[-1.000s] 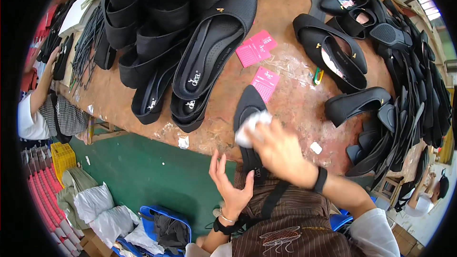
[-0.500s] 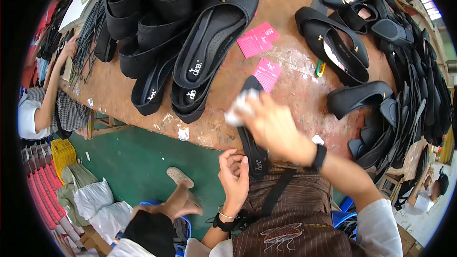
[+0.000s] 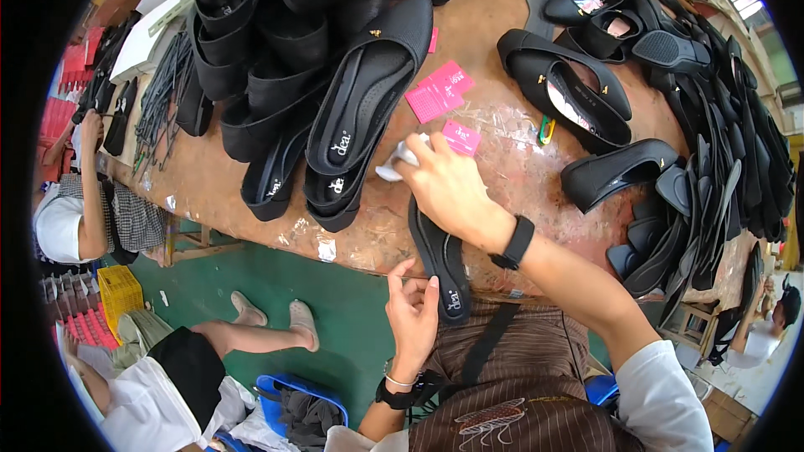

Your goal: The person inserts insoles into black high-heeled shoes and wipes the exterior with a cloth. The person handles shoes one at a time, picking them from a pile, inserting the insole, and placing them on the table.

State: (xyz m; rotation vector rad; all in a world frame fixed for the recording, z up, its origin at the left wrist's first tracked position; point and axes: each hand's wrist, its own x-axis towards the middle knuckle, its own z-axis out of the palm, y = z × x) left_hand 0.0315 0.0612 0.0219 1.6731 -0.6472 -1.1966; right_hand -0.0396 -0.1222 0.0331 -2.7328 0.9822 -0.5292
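My right hand (image 3: 452, 188) is closed around a crumpled white cloth (image 3: 402, 159), above the table and over the far end of a black insole (image 3: 444, 272). That end is hidden under the hand. The insole's heel end, with pale lettering, sticks out past the table's near edge over my lap. Beside its left edge is my left hand (image 3: 412, 310), palm up, with fingers loosely curled and apart. Its thumb tip is at or just by the insole's edge; whether they touch I cannot tell.
Black shoes (image 3: 368, 84) are piled at the left, and more shoes (image 3: 578, 100) lie at the right near a heap of insoles (image 3: 703, 201). Pink tags (image 3: 440, 92) and a small cutter (image 3: 546, 130) lie between them. Another person (image 3: 167, 377) is at lower left.
My right hand has moved left and slightly down with the cloth, and the insole's near end shows more fully. The person at lower left has shifted left; my left hand has barely moved.
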